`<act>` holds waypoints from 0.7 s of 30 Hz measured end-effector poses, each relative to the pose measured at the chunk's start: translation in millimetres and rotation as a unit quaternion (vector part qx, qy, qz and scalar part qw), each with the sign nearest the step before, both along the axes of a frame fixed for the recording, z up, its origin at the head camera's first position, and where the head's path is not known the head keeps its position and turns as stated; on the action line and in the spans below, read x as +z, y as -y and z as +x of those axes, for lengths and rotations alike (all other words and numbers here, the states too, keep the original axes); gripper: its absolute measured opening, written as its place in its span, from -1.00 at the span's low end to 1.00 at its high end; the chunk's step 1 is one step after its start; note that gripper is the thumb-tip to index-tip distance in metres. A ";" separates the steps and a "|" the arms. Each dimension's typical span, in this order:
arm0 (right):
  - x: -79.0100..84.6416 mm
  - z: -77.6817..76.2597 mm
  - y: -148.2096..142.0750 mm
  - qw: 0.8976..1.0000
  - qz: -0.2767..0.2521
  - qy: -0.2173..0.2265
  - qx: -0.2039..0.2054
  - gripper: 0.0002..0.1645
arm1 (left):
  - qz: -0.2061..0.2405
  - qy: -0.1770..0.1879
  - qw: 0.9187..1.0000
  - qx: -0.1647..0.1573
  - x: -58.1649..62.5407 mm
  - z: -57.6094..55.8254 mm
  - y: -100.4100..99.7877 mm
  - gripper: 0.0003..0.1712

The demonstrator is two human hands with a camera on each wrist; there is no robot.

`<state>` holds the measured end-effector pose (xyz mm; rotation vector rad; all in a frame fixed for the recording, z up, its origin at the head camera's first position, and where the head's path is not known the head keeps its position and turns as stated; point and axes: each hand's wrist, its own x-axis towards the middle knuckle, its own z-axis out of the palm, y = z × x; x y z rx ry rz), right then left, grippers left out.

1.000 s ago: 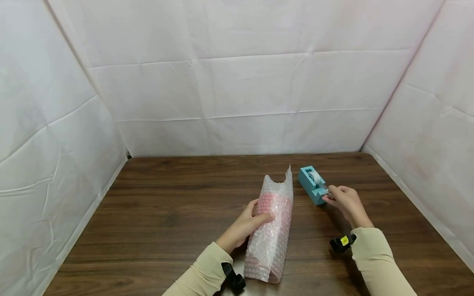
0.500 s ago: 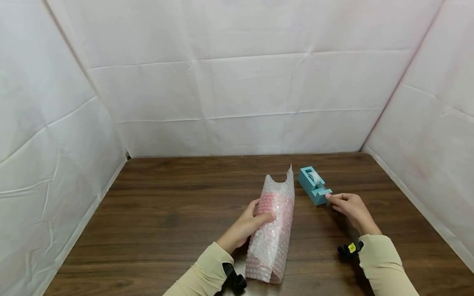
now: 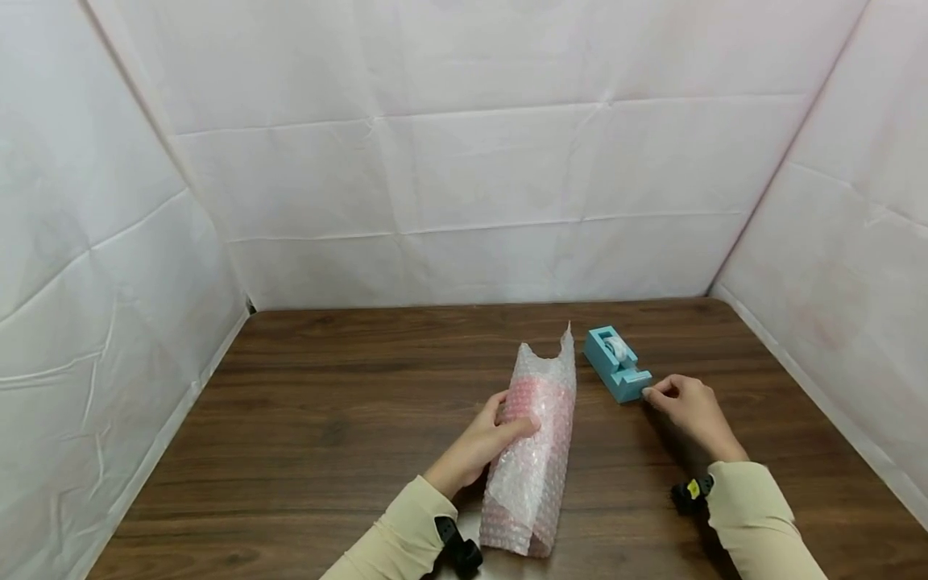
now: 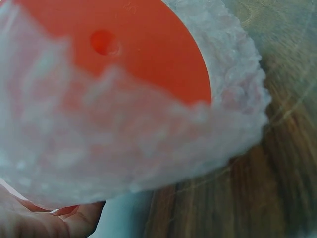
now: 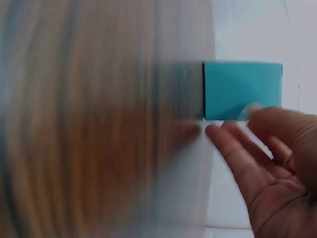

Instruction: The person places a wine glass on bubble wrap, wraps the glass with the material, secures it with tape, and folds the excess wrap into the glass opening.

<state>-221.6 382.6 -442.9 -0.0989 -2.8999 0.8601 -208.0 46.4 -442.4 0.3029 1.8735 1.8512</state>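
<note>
A roll of bubble wrap (image 3: 528,475) leans toward the near side of the table, its upper end jagged. My left hand (image 3: 478,445) grips it from the left, thumb across the front. Inside shows a red cylindrical thing, its flat round end (image 4: 143,54) with a small round dimple in the left wrist view. To the right stands a light blue tape dispenser (image 3: 611,366) holding a roll of clear tape (image 3: 615,348). My right hand (image 3: 690,411) is at its near end, thumb and forefinger pinching a small piece of clear tape (image 5: 242,114).
The dark wooden table (image 3: 326,427) is enclosed by white cloth walls (image 3: 478,177) at the back and both sides. Something white (image 3: 470,524) lies under the lower end of the wrap, by my left wrist.
My right hand has drawn back a little from the dispenser's cutting edge, toward the near right, its fingers now lower beside the dispenser's end. My left hand and the wrap have stayed almost still.
</note>
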 end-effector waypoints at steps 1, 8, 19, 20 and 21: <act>0.2 0.5 -0.8 1.000 0.003 0.005 0.004 -0.63 | -0.001 0.001 1.000 0.000 -0.6 0.0 -0.3 -0.10; 8.9 1.1 2.2 0.998 -0.026 0.043 0.026 -0.54 | -0.001 -0.004 1.000 0.006 -3.6 -1.2 -0.4 -0.11; 16.5 -5.1 15.9 0.996 -0.066 0.049 0.039 -0.47 | -0.003 -0.015 1.000 0.025 -0.4 -4.9 14.6 -0.09; 17.1 -6.3 18.0 0.996 -0.069 0.047 0.042 -0.47 | -0.003 -0.015 1.000 0.027 -0.3 -5.1 16.4 -0.09; 17.7 -7.5 20.0 0.996 -0.070 0.047 0.043 -0.48 | -0.003 -0.015 0.999 0.029 -0.5 -5.5 17.9 -0.08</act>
